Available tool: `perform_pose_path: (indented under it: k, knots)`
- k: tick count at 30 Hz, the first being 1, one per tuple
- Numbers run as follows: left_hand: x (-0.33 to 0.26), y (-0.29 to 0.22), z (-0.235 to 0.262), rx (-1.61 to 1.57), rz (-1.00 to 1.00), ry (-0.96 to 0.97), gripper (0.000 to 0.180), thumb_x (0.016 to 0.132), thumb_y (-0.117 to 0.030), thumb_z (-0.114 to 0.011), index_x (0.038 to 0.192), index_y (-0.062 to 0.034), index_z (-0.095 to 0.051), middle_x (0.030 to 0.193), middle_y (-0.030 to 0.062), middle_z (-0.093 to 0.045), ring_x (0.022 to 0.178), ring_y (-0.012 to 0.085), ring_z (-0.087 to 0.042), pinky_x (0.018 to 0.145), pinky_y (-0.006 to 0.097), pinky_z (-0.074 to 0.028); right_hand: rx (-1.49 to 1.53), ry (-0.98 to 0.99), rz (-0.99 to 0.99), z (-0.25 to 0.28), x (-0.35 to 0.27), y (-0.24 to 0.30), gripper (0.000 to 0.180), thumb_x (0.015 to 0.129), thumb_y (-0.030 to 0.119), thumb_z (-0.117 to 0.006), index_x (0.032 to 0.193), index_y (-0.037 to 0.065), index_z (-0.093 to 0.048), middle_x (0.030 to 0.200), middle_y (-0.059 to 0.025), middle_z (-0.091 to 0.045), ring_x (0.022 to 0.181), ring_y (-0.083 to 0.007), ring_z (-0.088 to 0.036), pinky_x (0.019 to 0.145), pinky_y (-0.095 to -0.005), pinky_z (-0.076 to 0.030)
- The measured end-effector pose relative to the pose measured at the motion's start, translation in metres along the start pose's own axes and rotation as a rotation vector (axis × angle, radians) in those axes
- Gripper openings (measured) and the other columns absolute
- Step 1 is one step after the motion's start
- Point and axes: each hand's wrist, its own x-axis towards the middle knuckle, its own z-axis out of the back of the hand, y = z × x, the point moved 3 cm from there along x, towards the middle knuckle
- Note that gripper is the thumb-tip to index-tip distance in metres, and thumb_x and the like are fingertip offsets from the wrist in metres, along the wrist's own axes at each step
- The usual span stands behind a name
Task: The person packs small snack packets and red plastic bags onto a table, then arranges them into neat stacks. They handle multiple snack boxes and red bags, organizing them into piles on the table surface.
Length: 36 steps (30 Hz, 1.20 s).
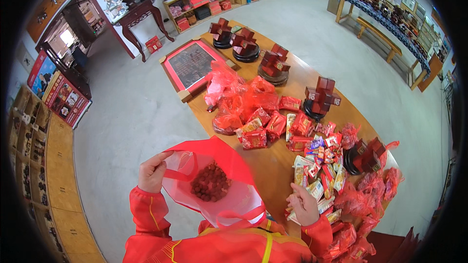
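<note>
My left hand (152,171) is closed on the upper left rim of a red carrier bag (235,165), holding its mouth wide. Inside, at the bottom, lies a heap of small round reddish-brown pieces (210,183) that look like dried fruit or nuts. The bag's front handle loop (241,214) hangs close to my body. My right hand (303,204) hovers at or just over the pile of wrapped snack bars (316,190), its fingers partly stretched and apart, with nothing visible in them. Small purple-wrapped sweets (317,148) lie beyond it.
Red snack packets (254,139) and filled red plastic bags (234,92) cover the wooden table (273,165). More tied red bags (360,197) lie at the right. Several dark wooden block ornaments (322,95) stand along the far edge, beside a red-framed plaque (192,65).
</note>
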Motion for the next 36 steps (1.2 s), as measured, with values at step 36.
perform_pose_path:
  k: [36]
  knots:
    - [0.151,0.105,0.169,-0.319,0.227,-0.214,0.034,0.089,0.007,-0.049,0.117,0.0055,-0.068,0.09,-0.0019,-0.062,0.077,0.0043,-0.051,0.068,0.02,-0.04,-0.272,-0.102,0.462,-0.208,0.36,0.11,0.029,0.09,0.004,-0.063,0.118,0.001,-0.06,0.102,-0.0136,-0.062,0.084,-0.0234,-0.063,0.068,-0.0299,-0.05]
